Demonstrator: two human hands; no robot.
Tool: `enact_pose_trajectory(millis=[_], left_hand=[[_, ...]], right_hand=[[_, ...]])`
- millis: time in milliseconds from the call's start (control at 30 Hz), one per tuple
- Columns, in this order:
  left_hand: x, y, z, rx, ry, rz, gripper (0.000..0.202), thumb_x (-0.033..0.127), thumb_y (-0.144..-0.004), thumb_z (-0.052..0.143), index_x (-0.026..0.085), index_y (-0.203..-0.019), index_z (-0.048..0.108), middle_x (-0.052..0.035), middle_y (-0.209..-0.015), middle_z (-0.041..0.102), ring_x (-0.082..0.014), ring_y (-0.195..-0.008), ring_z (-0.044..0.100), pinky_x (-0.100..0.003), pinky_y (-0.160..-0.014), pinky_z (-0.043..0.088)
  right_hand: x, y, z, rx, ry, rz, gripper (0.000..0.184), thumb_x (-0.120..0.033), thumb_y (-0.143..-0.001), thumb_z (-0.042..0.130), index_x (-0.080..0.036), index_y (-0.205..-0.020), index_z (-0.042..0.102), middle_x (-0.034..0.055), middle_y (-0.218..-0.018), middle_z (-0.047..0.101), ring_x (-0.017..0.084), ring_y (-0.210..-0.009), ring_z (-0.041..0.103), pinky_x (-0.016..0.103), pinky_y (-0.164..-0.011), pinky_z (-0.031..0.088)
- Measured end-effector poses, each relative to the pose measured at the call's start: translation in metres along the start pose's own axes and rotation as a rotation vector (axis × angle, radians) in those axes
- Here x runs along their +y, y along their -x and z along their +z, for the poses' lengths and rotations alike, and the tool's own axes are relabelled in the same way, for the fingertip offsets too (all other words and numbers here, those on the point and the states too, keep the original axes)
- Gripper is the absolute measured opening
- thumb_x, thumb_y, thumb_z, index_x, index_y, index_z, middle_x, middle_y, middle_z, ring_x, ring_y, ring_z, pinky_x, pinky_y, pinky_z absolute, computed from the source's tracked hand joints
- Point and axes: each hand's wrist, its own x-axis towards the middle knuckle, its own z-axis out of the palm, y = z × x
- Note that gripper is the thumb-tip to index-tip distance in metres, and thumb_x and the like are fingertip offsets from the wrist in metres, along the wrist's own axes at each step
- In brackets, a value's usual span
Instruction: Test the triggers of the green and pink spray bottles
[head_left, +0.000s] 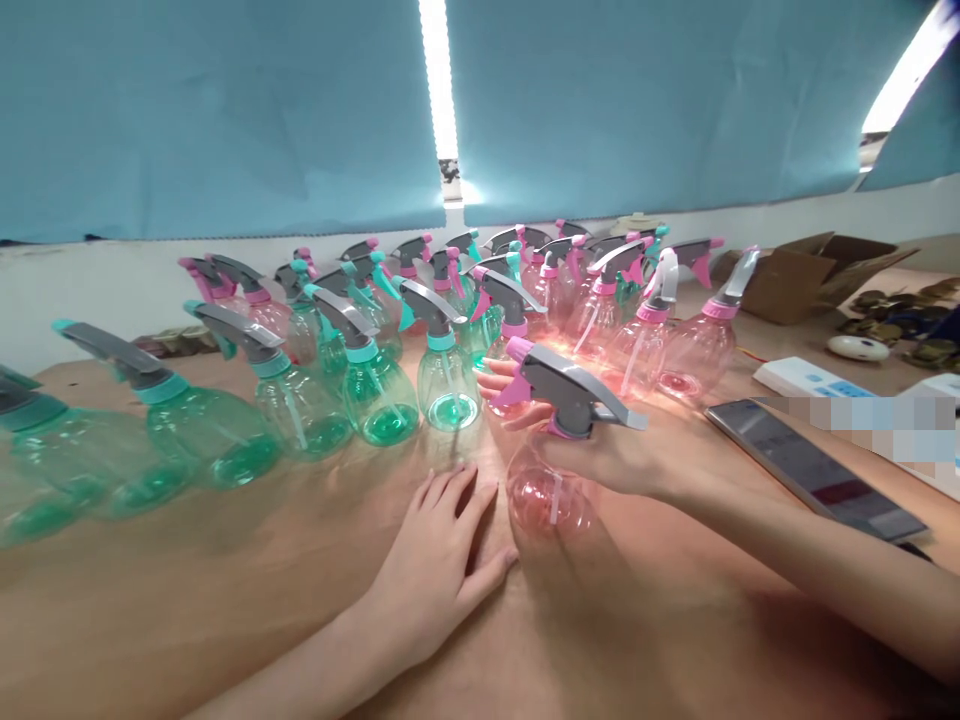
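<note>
A pink spray bottle with a grey and pink trigger head stands closest to me on the table. My right hand is at this bottle's neck, partly hidden by the head. Its fingers stretch out to the left past the bottle, spread and not wrapped round it; whether the palm or thumb touches it I cannot tell. My left hand lies palm down on the tabletop, fingers apart, with nothing in it. Just beyond it stand a green spray bottle and another green spray bottle.
Several more green bottles run left, and several pink ones stand behind and right. A phone lies on the wooden table. Near the right edge are a white power strip, a white mouse-like object and a cardboard box.
</note>
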Motion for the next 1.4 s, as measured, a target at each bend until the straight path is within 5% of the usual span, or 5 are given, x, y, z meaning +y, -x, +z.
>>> enact_pose_trajectory(millis=[367,567,700,1067,1400], left_hand=[[0.001,-0.002,-0.001,0.026,0.005,-0.006,0.049,0.042,-0.091,0.055,0.017,-0.133,0.049,-0.0158,-0.137,0.052,-0.0352,-0.126,0.046,-0.058,-0.105,0.038],[0.002,-0.002,-0.003,0.024,0.006,-0.007,0.044,0.042,-0.092,0.054,0.017,-0.127,0.055,-0.016,-0.134,0.054,-0.0358,-0.126,0.046,-0.056,-0.103,0.039],[0.003,-0.002,-0.004,0.02,-0.009,-0.011,0.045,0.043,-0.092,0.053,0.016,-0.129,0.054,-0.0172,-0.137,0.052,-0.0357,-0.127,0.046,-0.055,-0.103,0.04],[0.011,0.003,0.004,0.085,-0.061,0.043,0.042,0.039,-0.096,0.047,0.015,-0.13,0.054,-0.0171,-0.135,0.055,-0.0358,-0.125,0.049,-0.057,-0.102,0.042],[0.021,-0.018,0.019,0.097,-0.033,0.072,0.043,0.039,-0.097,0.045,0.017,-0.133,0.053,-0.0162,-0.138,0.052,-0.0347,-0.13,0.045,-0.059,-0.106,0.038]], right_hand=[[-0.019,0.011,0.0,0.07,0.234,0.254,0.018,-0.041,-0.077,0.069,-0.032,-0.093,0.07,0.0008,-0.084,0.071,0.027,-0.083,0.068,0.037,-0.061,0.055],[-0.02,0.033,-0.005,0.041,0.584,0.334,0.03,-0.053,-0.074,0.07,-0.026,-0.065,0.063,0.0014,-0.064,0.064,0.025,-0.064,0.063,0.035,-0.053,0.047],[-0.014,0.047,-0.003,0.196,0.693,0.255,0.033,-0.057,-0.073,0.069,-0.026,-0.081,0.061,0.0043,-0.076,0.066,0.027,-0.07,0.063,0.037,-0.056,0.047],[0.016,0.065,-0.045,0.142,0.62,0.261,0.039,-0.06,-0.076,0.066,-0.025,-0.093,0.062,0.0062,-0.095,0.064,0.028,-0.087,0.062,0.04,-0.07,0.049],[0.055,0.025,-0.068,0.245,0.607,0.281,0.053,-0.056,-0.076,0.067,-0.017,-0.111,0.058,0.0142,-0.111,0.063,0.033,-0.106,0.059,0.045,-0.085,0.048]])
